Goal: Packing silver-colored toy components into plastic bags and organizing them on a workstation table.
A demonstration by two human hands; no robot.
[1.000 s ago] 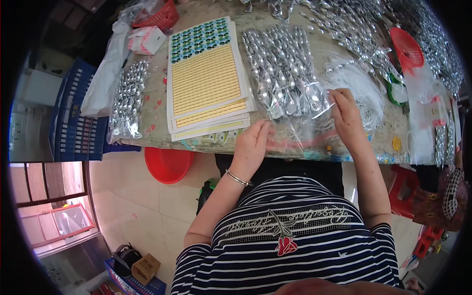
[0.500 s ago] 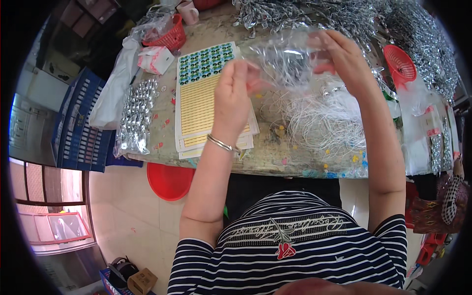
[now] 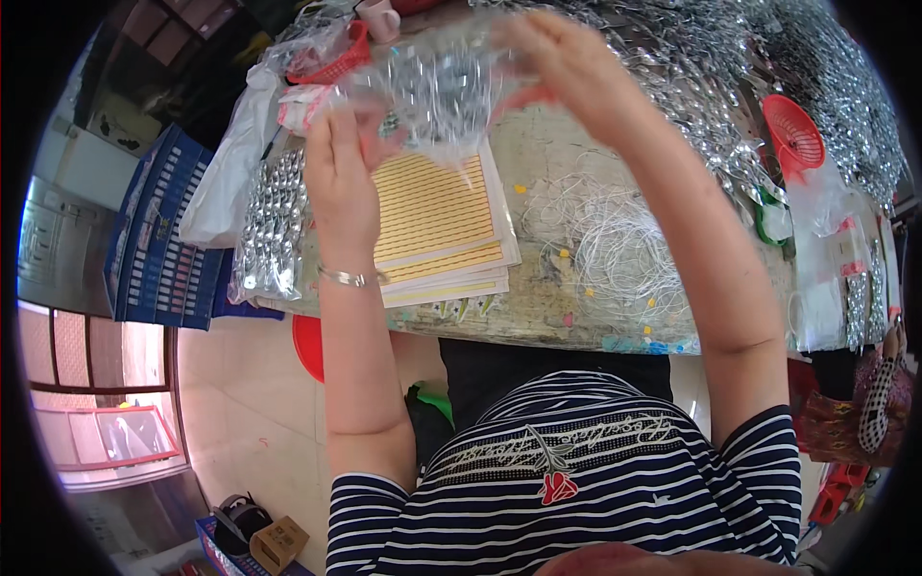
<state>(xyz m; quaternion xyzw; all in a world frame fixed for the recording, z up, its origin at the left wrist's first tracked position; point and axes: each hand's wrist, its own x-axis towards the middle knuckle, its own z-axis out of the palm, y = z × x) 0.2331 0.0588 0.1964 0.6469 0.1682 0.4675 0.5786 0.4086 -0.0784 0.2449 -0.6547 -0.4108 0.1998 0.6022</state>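
Between my two raised hands stretches a clear plastic bag (image 3: 432,101), shiny and blurred by motion. My left hand (image 3: 341,182) pinches its left end, above the edge of a stack of printed sheets (image 3: 437,206). At the bag's right end my right hand (image 3: 576,82) grips it higher up, farther over the table. Silvery glints show in the bag; whether they are contents or reflections, I cannot make out. The bag covers the sheets' blue-green upper part, leaving the yellow lined part in sight.
Loose white string (image 3: 619,240) lies tangled right of the sheets. Silver tinsel (image 3: 691,106) heaps at the far right, near a red basket (image 3: 795,132) and green-handled scissors (image 3: 768,216). A pack of silver pieces (image 3: 272,226) and another red basket (image 3: 331,60) are on the left.
Both hands have carried the plastic bag left and farther away, from above the string to above the sheets. My right forearm now reaches across the string's right side.
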